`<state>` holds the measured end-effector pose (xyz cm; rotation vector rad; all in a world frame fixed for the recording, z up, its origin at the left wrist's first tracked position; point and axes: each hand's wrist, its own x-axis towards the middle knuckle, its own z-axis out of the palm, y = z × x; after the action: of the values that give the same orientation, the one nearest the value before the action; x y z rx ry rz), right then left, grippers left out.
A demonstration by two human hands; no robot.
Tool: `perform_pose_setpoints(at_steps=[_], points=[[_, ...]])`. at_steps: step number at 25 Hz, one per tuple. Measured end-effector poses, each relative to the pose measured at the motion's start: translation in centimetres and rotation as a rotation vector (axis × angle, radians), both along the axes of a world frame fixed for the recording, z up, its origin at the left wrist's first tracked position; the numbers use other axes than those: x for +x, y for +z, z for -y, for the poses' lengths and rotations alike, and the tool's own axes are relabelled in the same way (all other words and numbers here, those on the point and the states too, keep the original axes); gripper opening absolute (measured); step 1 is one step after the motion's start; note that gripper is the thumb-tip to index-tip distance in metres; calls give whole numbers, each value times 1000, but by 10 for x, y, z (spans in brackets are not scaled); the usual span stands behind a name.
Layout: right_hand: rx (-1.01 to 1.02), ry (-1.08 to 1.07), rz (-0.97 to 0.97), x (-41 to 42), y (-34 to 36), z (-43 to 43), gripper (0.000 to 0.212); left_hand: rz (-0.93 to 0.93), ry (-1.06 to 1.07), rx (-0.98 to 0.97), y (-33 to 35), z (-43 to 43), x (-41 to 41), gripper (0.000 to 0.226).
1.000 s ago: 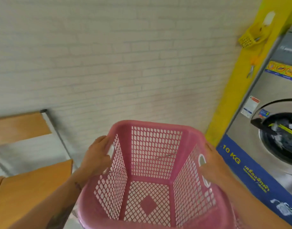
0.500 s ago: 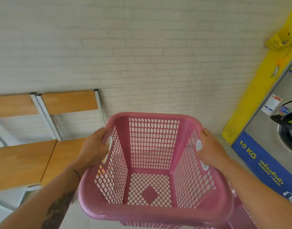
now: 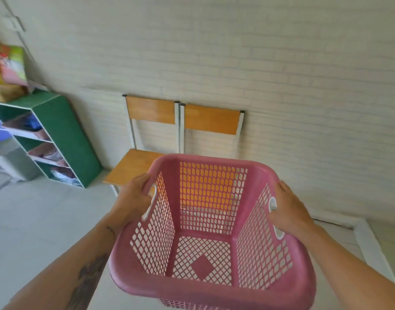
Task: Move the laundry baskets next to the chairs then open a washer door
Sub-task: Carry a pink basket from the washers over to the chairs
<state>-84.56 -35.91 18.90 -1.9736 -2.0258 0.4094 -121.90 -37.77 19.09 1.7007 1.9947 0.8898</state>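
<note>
Pink plastic laundry basket clamped in left grip and right grip: lower level beside wooden chairs, probably rightward.

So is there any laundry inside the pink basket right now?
No, the pink basket is empty, with its mesh floor and walls showing bare.

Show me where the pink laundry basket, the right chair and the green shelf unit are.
pink laundry basket (image 3: 203, 291), head view, on its near rim.
right chair (image 3: 211, 120), head view, on its wooden backrest.
green shelf unit (image 3: 67, 130), head view, on its green side panel.
</note>
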Motion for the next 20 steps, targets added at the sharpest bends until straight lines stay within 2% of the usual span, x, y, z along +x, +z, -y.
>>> perform_pose_setpoints(at_steps=[3, 9, 12, 15, 20], points=[[11, 109, 14, -64, -1, -30, 77, -62, 138, 21, 3, 19, -56, 41], [2, 274, 88, -201, -1, -69, 95, -156, 331, 46, -3, 48, -174, 60], [36, 357, 110, -292, 3, -89, 95, -114, 413, 57, -5, 55, -254, 57], [55, 397, 125, -385, -1, -111, 92, -121, 420, 84, -7, 51, -337, 45], [69, 386, 124, -516, -5, -134, 88, -264, 386, 81, 6, 20, -471, 61]])
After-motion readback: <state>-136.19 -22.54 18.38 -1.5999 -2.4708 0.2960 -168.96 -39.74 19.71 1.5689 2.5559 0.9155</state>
